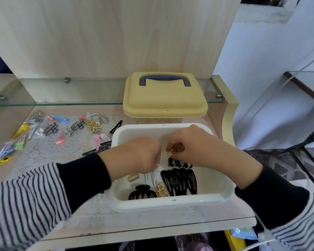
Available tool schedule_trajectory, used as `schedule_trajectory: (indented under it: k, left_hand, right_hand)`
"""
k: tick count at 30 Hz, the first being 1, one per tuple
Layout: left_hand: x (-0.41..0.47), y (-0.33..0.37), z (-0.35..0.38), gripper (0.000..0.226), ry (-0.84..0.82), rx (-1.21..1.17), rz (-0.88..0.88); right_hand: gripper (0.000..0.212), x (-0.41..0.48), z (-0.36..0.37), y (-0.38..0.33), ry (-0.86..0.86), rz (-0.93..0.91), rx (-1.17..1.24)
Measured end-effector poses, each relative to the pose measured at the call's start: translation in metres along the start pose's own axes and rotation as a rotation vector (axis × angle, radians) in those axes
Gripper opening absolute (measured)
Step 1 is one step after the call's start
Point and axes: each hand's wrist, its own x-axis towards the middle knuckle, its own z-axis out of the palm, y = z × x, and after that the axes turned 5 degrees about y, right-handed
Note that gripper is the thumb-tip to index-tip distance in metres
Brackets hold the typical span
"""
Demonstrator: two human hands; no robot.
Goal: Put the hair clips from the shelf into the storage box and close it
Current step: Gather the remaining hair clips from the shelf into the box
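A white storage box stands open on the shelf with black snap clips, a black claw clip and gold clips inside. Both hands are over the box. My left hand holds clear snap clips pointing down into it. My right hand pinches a small gold clip. The yellow lid with a purple handle lies behind the box. Several coloured and metal hair clips lie scattered on the lace mat to the left.
A glass ledge runs along the back under a wooden panel. The shelf's front edge is near my sleeves. Black metal frame legs stand at the right.
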Motion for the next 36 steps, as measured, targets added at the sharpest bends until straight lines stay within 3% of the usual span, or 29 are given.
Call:
schedule_trajectory:
  k: [4,9,16,19,23,27,33,36]
  left_hand:
    - [-0.001,-0.002,0.002,0.022,0.025,0.019,0.005]
    - [-0.018,-0.007,-0.006,0.026,0.176,-0.002,0.032]
    - [-0.052,-0.032,-0.026,0.015,0.716,-0.148,0.142]
    - [-0.054,-0.046,-0.027,0.020,0.863,-0.082,0.149]
    - [-0.048,-0.065,-0.021,0.038,0.833,0.033,0.068]
    - [-0.043,-0.072,-0.016,0.049,0.765,-0.015,0.035]
    - [-0.043,-0.074,-0.010,0.035,0.859,-0.102,0.027]
    - [-0.044,-0.070,-0.007,0.031,0.804,-0.152,0.005]
  right_hand:
    - [0.025,0.000,0.002,0.001,0.016,0.003,0.007]
    - [0.025,-0.001,0.000,-0.002,0.038,-0.002,-0.001]
    - [0.021,0.003,-0.003,-0.017,0.033,-0.009,0.070]
    - [0.020,0.009,0.000,-0.028,0.011,-0.034,0.113]
    - [0.022,0.017,0.004,-0.039,-0.037,-0.066,0.123]
    - [0.013,0.024,0.011,-0.046,-0.084,-0.085,0.154]
    - [0.008,0.031,0.021,-0.055,-0.120,-0.062,0.252]
    - [0.006,0.033,0.026,-0.059,-0.130,-0.066,0.245]
